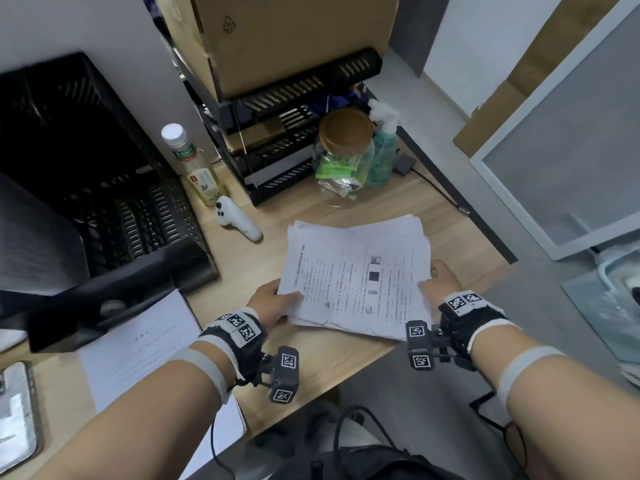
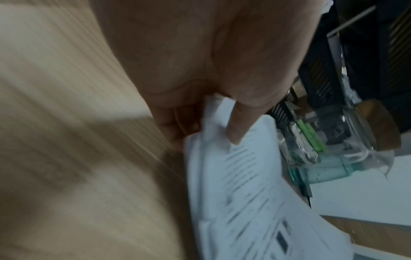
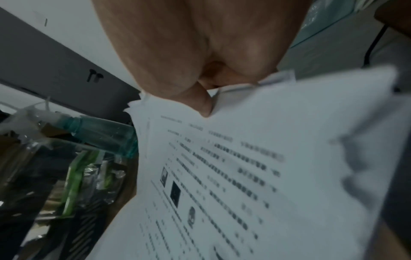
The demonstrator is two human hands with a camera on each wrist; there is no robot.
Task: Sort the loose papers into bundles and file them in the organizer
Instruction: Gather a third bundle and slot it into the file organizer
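Papers, an uneven stack of printed sheets, are held at both side edges low over the wooden bench, whether lifted or resting cannot be told; the left hand pinches the left edge, thumb on top and fingers beneath, and the right hand pinches the right edge likewise. The sheet edges are staggered, so loose leaves could slide out or crumple if the bundle is tilted or squeezed before being squared. The near corner overhangs the bench edge, where a slipped sheet would probably fall to the floor. A black tiered organizer stands behind, close beside a glass jar and a spray bottle, which could be knocked during filing. A black tray, a drink bottle and a white controller lie to the left.
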